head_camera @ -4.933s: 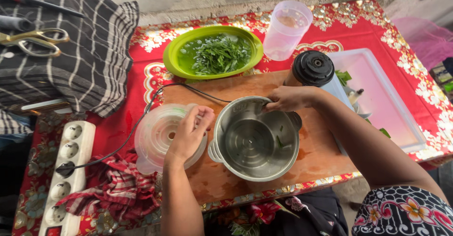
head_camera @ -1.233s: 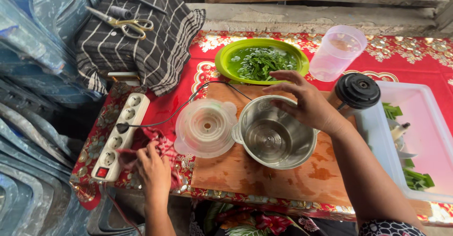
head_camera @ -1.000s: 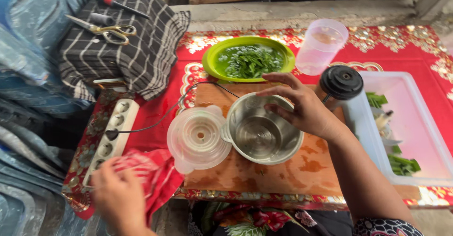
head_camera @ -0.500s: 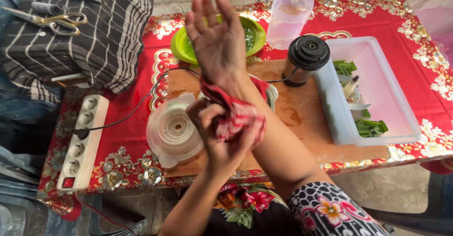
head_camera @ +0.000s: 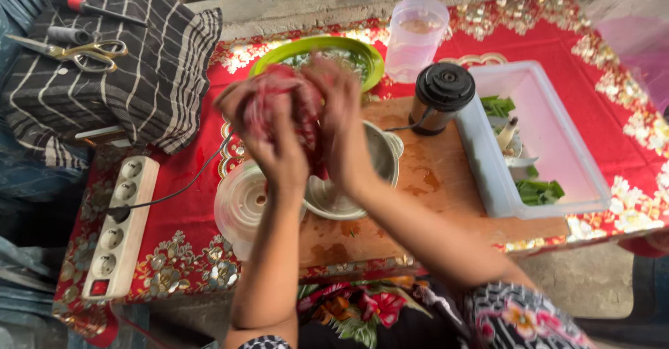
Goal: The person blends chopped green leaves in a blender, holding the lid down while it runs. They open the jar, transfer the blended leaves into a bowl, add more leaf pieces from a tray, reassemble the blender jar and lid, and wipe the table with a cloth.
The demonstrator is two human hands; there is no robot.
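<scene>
Both forearms are bare from the wrist to past the elbow, with no watch, bracelet or ring to be seen on the left hand [head_camera: 275, 147] or the right hand [head_camera: 341, 122]; both are blurred, so small details cannot be told. At the near right, the right upper arm is covered by a short sleeve [head_camera: 529, 317] of dark cloth printed with pink and white flowers and fine pale speckles. A sliver of the same dark speckled cloth shows at the left arm's near end. Over the lap lies a dark garment [head_camera: 362, 307] with large red and pink flowers and green leaves.
</scene>
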